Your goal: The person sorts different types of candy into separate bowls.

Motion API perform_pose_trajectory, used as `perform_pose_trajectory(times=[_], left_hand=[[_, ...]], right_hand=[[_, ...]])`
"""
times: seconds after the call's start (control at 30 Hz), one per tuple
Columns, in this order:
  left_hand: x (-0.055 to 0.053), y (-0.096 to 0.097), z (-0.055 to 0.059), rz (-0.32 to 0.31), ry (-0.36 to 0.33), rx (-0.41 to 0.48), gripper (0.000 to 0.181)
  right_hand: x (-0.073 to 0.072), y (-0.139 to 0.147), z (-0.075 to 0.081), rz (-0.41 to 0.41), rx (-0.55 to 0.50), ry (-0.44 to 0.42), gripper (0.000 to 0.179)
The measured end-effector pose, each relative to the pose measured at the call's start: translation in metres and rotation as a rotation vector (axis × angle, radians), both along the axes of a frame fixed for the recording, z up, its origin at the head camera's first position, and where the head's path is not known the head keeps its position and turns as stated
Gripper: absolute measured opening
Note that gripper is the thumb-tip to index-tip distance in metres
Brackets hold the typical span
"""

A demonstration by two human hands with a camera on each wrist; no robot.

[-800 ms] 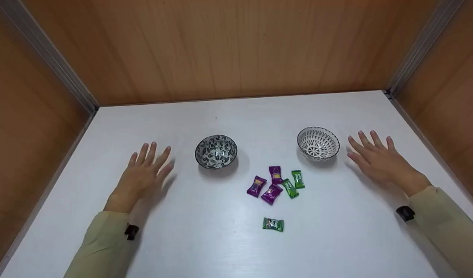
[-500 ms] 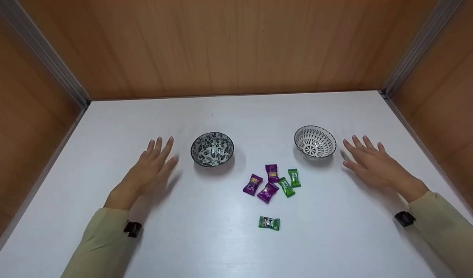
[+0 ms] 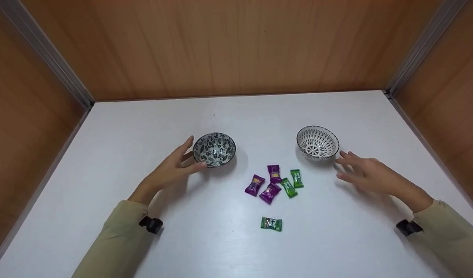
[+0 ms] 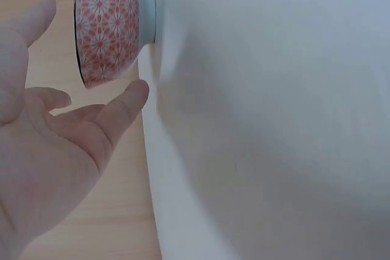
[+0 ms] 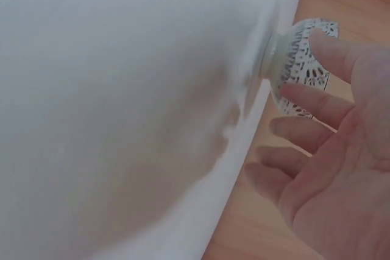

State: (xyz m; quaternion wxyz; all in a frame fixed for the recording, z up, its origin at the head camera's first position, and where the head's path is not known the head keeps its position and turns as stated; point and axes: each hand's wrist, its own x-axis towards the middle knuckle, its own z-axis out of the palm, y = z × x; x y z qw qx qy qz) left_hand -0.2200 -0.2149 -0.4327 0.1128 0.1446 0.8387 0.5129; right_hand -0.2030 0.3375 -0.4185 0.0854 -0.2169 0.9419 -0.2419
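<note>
My left hand (image 3: 167, 170) reaches to the left side of a bowl (image 3: 215, 148) with a dark floral pattern inside. Its thumb and fingers are spread about the rim; in the left wrist view the bowl's red-patterned outside (image 4: 109, 25) stands apart from most of the hand, and contact is hard to tell. Beside a second bowl (image 3: 317, 143), white with dark dashes, is my right hand (image 3: 371, 175), fingers loosely bent. The right wrist view shows those fingers in front of this bowl (image 5: 298, 59); whether they touch cannot be told. Both bowls stand upright.
Between and in front of the bowls lie three purple-wrapped candies (image 3: 270, 193) and two green ones (image 3: 289, 187). Another green candy (image 3: 271, 224) lies closer to me. Wooden panels (image 3: 236, 46) enclose the white table (image 3: 221, 251) at the back and sides.
My left hand has moved right to the left bowl, turning with thumb and fingers spread about it. The right hand's fingers have bent and lowered near the right bowl. Bowls and candies have stayed put.
</note>
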Motion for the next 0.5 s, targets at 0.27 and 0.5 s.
perform_pose_trajectory(times=[0.27, 0.5], left_hand=[[-0.012, 0.007, -0.003, 0.044, -0.099, 0.104, 0.111], [-0.02, 0.015, -0.006, 0.031, -0.125, 0.166, 0.114]], right_hand=[[0.002, -0.022, -0.004, 0.143, -0.096, -0.106, 0.058], [-0.001, -0.042, -0.009, 0.24, -0.158, -0.155, 0.065]])
